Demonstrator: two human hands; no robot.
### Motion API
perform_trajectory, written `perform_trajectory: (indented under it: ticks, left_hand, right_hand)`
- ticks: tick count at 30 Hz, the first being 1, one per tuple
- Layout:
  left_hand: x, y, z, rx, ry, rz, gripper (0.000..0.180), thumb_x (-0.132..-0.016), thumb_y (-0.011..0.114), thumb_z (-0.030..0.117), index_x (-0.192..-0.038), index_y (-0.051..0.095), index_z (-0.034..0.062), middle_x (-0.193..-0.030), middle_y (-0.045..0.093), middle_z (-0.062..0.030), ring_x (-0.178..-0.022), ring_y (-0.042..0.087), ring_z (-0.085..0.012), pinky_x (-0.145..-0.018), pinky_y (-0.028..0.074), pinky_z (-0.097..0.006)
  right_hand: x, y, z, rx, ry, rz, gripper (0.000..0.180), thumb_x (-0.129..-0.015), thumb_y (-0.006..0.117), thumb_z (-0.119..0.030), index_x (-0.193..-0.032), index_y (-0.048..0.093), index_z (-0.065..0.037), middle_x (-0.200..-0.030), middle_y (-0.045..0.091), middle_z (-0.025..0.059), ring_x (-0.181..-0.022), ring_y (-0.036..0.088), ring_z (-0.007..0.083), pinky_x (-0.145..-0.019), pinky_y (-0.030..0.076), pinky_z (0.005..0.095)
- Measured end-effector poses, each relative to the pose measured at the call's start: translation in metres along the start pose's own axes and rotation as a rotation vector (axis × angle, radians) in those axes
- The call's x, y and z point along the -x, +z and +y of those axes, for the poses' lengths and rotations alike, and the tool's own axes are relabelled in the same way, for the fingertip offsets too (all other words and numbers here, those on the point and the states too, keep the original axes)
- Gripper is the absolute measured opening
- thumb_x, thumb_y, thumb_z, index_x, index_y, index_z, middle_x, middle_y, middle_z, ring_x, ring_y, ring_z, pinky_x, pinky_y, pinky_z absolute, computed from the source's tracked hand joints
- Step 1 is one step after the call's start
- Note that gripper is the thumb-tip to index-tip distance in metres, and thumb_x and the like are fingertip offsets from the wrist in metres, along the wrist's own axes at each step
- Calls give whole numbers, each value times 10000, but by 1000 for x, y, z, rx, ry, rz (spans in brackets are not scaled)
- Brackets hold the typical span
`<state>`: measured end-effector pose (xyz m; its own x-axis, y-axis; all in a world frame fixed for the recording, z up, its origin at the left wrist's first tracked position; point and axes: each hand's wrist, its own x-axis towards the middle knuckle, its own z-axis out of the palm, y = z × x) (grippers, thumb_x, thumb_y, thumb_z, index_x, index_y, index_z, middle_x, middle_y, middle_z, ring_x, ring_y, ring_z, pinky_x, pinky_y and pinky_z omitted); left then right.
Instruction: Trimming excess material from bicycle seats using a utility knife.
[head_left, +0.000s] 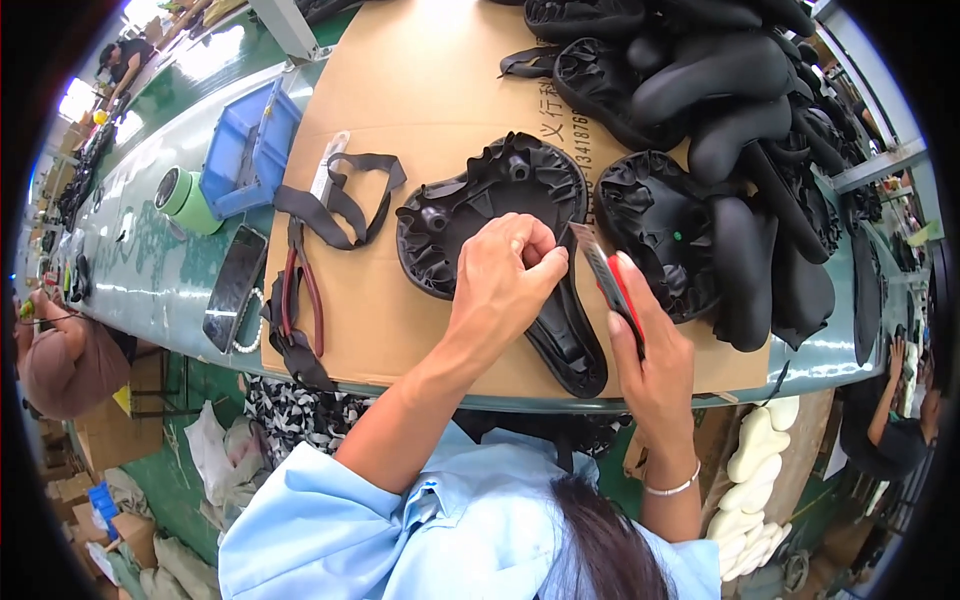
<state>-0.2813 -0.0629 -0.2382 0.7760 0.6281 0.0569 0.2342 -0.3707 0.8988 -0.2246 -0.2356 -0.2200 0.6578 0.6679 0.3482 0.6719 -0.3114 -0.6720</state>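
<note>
A black bicycle saddle [515, 190] lies underside up on the cardboard sheet [410, 80], its nose toward me and its cover bunched in folds around the rim. My left hand [505, 275] is over its middle, thumb and fingers pinched together at the cover's edge; the exact bit between them is hidden. In my right hand [655, 365] is a red utility knife [628, 292], its blade out and pointing up-left, close to the saddle's right rim. Just right of it, a second upturned saddle [655, 215] shows similar folds.
Black saddles [720, 90] are heaped at the far right. On the left are a black strap [345, 220], red-handled pliers [290, 290], a phone [235, 285], a blue bin [245, 150] and a green cup [190, 205]. Cream saddle-shaped pieces [755, 480] stand below the table's right edge.
</note>
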Motion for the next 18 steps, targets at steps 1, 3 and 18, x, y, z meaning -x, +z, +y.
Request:
perform_trajectory:
  ticks: [1,3,18]
  left_hand:
    - [1,-1,-2,45,7,2,147,-761,699,107,-742,595,5,-654,535,8,-576,448,-55,-529,380,-227]
    - [1,-2,-3,96,9,1,142,-759,700,94,-740,590,6,-656,532,17,-573,440,-45,-526,372,-218]
    - [-6,-31,-13,1003,-101,-372,90,-818,704,79,-802,629,32,-744,593,18,-720,535,-46,-659,420,-192]
  right_hand:
    - [-7,0,-1,81,22,-99,498,-909,576,-72,-1392,469,-128,-1071,650,183,-852,658,326,-715,517,374]
    - [-13,2,-1,211,17,-183,558,-882,597,-57,-1407,460,-187,-965,662,176,-724,637,339,-646,513,398]
    - [19,-70,-32,-176,753,-762,487,-931,546,-103,-1409,462,-142,-694,641,111,-541,625,180,-556,497,293]
